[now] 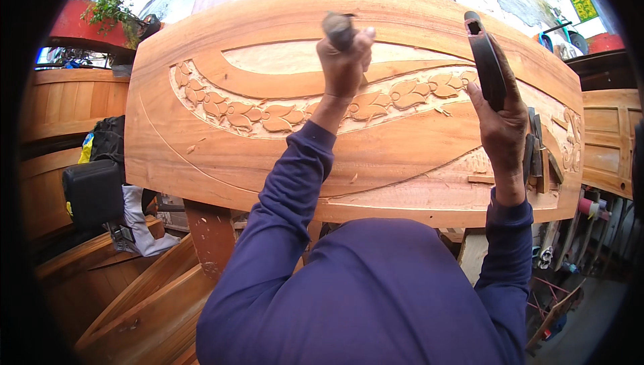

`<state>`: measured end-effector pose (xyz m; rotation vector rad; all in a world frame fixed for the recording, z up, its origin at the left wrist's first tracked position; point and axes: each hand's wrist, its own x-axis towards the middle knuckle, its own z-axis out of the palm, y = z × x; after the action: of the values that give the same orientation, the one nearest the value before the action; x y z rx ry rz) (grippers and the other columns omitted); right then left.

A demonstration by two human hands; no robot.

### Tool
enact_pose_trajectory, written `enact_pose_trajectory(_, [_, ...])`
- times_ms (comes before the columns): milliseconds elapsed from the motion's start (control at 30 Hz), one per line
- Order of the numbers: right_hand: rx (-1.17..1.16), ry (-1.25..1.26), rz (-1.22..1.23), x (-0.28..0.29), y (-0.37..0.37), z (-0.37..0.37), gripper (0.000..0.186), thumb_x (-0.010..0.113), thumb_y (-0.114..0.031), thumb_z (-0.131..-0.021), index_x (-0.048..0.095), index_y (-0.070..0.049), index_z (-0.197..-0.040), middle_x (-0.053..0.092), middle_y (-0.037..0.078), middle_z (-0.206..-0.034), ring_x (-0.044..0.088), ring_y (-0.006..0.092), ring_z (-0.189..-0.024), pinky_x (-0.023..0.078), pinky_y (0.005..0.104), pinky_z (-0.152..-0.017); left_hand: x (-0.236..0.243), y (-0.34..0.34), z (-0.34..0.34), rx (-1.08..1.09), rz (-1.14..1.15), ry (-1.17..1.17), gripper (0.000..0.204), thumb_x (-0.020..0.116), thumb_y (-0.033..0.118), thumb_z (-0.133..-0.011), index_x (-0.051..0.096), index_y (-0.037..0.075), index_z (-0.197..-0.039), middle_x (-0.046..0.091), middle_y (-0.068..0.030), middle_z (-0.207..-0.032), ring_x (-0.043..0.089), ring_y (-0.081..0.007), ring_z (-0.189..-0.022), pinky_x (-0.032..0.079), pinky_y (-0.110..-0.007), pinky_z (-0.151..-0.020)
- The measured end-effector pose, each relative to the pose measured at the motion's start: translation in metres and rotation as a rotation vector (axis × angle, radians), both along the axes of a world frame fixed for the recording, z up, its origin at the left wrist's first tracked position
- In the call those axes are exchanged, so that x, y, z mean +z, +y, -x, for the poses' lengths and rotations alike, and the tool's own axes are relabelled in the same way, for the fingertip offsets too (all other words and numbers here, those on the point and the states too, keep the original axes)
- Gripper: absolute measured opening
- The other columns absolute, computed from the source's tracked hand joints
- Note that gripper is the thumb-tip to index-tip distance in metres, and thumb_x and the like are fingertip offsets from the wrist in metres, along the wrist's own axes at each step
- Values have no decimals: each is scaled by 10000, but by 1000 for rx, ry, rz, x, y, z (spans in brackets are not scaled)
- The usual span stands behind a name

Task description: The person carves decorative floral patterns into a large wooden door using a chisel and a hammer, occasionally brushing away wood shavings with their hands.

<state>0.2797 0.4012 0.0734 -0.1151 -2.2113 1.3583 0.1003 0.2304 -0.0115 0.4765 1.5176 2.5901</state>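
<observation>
A large wooden door panel point(402, 157) lies in front of me, with a curved band of carved leaves and flowers point(280, 117) across it. My left hand point(344, 70) is closed around a carving chisel point(339, 30), its worn rounded handle end uppermost. The blade is mostly hidden behind the hand, over the carved band. To the right, my right hand point(502, 113) grips a long, dark, smooth block point(490, 63) with a hole near its far end. It is raised above the panel, apart from the chisel.
Several chisels point(537, 157) lie on the panel's right part, near a small wood strip point(481, 179). Wood chips point(441, 111) are scattered over the carving. A black padded seat point(94, 193) stands at the left. Panelled doors point(607, 140) lean at the right; a potted plant point(113, 11) stands far left.
</observation>
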Motion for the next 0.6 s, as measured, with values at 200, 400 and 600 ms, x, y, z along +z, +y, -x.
enact_pose_trajectory(200, [-47,65,52,25,6,-7,737,541,202,-904,472,-130,-1557,526,96,-1547,498,195,-1416,473,327,-1130,9,17,3,-17,-15,-98,312,699,86,-938,524,101,-681,434,32,-529,398,-70,-403,315,-253,-391])
enact_pose_trajectory(400, [-258,182,-153,82,21,14,386,674,12,-968,637,-32,-1350,660,59,-1185,602,144,-1024,503,302,-880,-6,14,1,32,80,66,341,732,97,-945,538,91,-665,464,36,-550,405,-56,-424,303,-241,-398])
enact_pose_trajectory(600, [-291,282,-917,18,47,81,270,622,16,-981,697,-30,-1236,649,30,-758,603,170,-671,511,318,-622,-15,18,1,56,151,137,328,747,91,-945,561,83,-675,491,38,-569,417,-48,-454,301,-242,-415])
